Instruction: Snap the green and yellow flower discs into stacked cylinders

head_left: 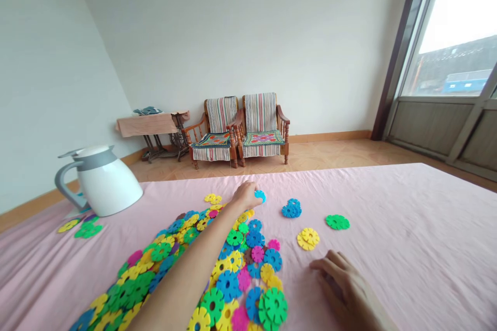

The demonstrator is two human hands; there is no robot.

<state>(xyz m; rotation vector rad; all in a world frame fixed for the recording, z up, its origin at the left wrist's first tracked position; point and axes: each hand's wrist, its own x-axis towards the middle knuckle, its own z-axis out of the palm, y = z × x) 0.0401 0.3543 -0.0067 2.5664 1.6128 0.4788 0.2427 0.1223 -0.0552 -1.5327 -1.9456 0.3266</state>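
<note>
My left hand (246, 195) is stretched out to the far end of the pile, its fingers closed on a blue notched plastic disc (260, 196). Under and around my left forearm spreads a big pile of snowflake-shaped discs (235, 238) in green, yellow, blue and pink; the arm hides part of it. My right hand (345, 289) rests low at the right with its fingers loosely bent and apart, holding nothing. Just beyond its fingertips lie yellow discs (308, 239). Farther off are small stacks of blue discs (291, 209) and green discs (337, 222).
A white jug with a grey handle (111, 186) stands at the left on the pink tablecloth (419, 238). Near it lie a few green discs (88, 228) and yellow discs (68, 226). Two wooden armchairs (264, 137) and a cloth-covered sewing table (149, 125) stand beyond.
</note>
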